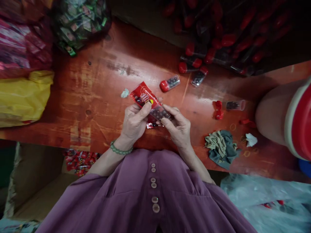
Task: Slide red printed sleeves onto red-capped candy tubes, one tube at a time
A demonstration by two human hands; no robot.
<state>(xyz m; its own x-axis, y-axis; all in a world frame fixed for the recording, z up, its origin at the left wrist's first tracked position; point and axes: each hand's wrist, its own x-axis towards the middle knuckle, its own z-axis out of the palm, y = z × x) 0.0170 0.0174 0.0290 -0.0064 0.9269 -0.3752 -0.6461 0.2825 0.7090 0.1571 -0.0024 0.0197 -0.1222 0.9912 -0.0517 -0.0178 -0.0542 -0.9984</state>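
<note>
Far left, a yellow bag lay on the table, well apart from the work. The left hand came in at the near edge, thumb uppermost, pinching a red packet between thumb and bent fingers. The packet sat directly ahead of the chest, its long axis slanting from far left to near right, its far corner pointing away from both hands. A second red piece with a silvery edge showed below; could not tell whether it was part of the same packet.

A clear tube of dark balls lay along the same slant, at the packet's near-right end and between the two hands. Key relation, as judged: the two long axes were roughly in line. Whether the tube's far end was inside the packet or only beneath it could not be told, the left thumb being close over the join.

A capped tube lay just beyond, untouched. The right hand pinched the near-right end of the clear tube, thumb against fingers, and was the nearer hand to that end. Further right lay a crumpled cloth, clear of both hands.
</note>
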